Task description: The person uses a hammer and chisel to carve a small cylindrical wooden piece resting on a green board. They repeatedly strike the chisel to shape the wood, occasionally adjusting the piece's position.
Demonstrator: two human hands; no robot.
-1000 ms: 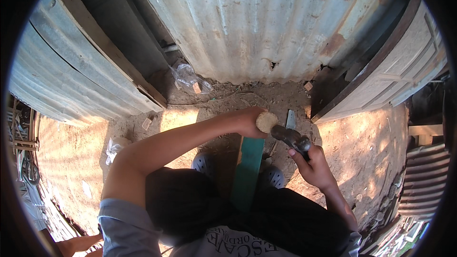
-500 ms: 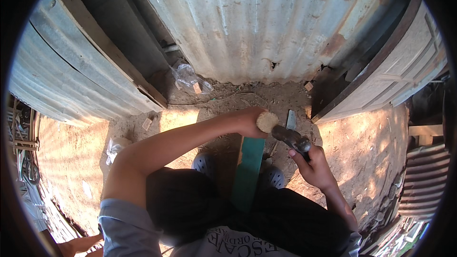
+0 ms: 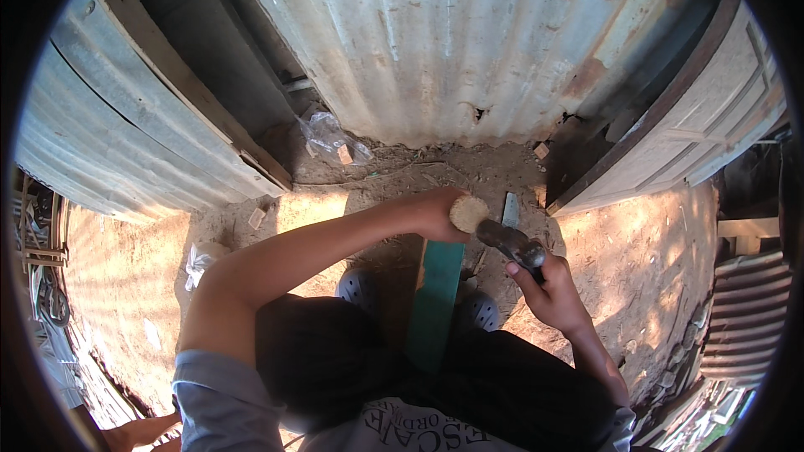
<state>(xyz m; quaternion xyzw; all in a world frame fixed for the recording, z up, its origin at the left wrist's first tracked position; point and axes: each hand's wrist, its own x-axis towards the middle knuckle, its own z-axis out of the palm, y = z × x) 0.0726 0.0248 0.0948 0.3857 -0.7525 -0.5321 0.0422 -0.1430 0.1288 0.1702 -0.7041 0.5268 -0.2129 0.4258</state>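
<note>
My left hand [image 3: 441, 214] is closed around a round wooden piece [image 3: 469, 213] whose pale, rough end faces up; its fingertips are hidden. In my right hand [image 3: 554, 295] is a dark hammer [image 3: 511, 243], gripped close to its head, the thumb lying along it. The hammer's face meets or nearly meets the wood's edge; I cannot tell which. Below my left hand, a green-painted board [image 3: 437, 301] runs back between my legs. Just beyond the hammer shows a pale, flat, blade-like piece [image 3: 511, 211].
Corrugated metal sheets [image 3: 452, 50] stand ahead and at the left. A panelled wooden door [image 3: 670, 151] leans at the right. On the dirt ground lie a clear plastic bag [image 3: 327, 136] and a white bag [image 3: 199, 261]. Another person's bare limb [image 3: 138, 433] shows at lower left.
</note>
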